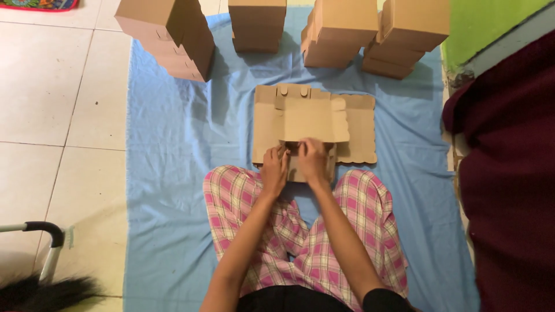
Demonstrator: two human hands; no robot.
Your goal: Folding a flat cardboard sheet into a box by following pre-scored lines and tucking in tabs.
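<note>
Pink-and-white checked trousers [347, 225] cover my crossed legs at six o'clock, closest to my eyes, and both forearms run up over them toward the middle of the view. Just past my knees lies a flat cardboard box blank [315, 124], partly folded, resting on a light blue sheet [167, 173] spread over the tiled floor [52, 98].

My left hand [274, 169] sits at the blank's near edge, fingers curled down onto a small flap there; it presses on the cardboard, though I cannot tell whether it pinches the flap or only pushes it. My right hand [312, 160] is just beside it, almost touching, fingers bent over the same near edge and holding a fold of the cardboard down. One panel of the blank is turned up and lies over its middle; a scalloped edge shows on its three o'clock side.

At twelve o'clock, well apart from my hands, stand stacks of finished brown boxes [341, 32] in a row along the far end of the sheet, with one leaning stack [173, 34] at eleven o'clock. A dark red cloth [509, 173] fills the three o'clock side, with a green wall [491, 17] behind it at one o'clock. At seven o'clock a metal tube with a black grip [46, 231] crosses above something dark and furry [46, 292].
</note>
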